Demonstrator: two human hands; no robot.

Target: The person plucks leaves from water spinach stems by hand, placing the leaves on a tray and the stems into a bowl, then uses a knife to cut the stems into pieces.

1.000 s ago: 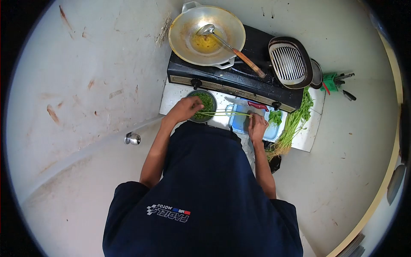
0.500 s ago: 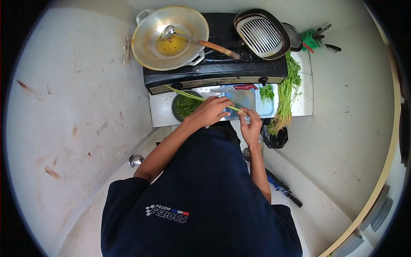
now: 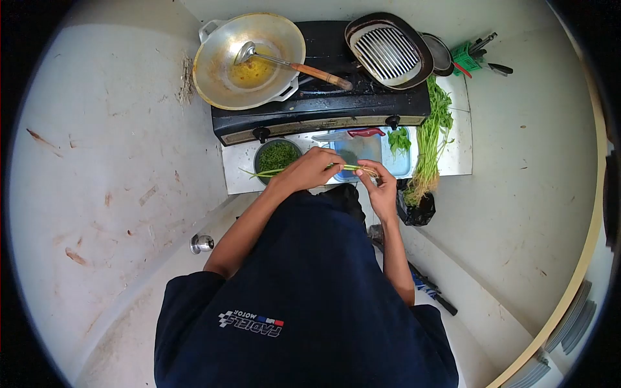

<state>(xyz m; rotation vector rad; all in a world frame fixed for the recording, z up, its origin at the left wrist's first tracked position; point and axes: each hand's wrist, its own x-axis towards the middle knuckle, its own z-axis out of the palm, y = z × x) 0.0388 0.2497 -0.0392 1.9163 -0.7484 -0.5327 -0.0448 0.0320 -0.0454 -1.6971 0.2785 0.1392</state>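
Observation:
A thin green stalk with pale roots [image 3: 350, 167] stretches between my two hands above the front of the counter. My left hand [image 3: 314, 169] is closed round its middle, and the leafy tip pokes out to the left, over a dark bowl [image 3: 259, 158] of chopped greens. Near the root end, the fingers of my right hand [image 3: 381, 186] pinch the stalk. Behind the hands, a blue tray [image 3: 369, 150] carries a red-handled knife [image 3: 366, 132] along its back edge and some picked green leaves [image 3: 398, 140] on its right.
A bunch of rooted greens [image 3: 428, 145] lies at the right, above a black plastic bag [image 3: 417, 212]. On the stove [image 3: 317, 107] are a wok [image 3: 284, 58] with a wooden-handled ladle [image 3: 317, 72] and a grill pan [image 3: 388, 55]. A green basket [image 3: 464, 59] holds utensils.
The stalk's leafy end has swung down from above the bowl to across its front. My right hand's fingers have shifted at the root end, and the roots now show.

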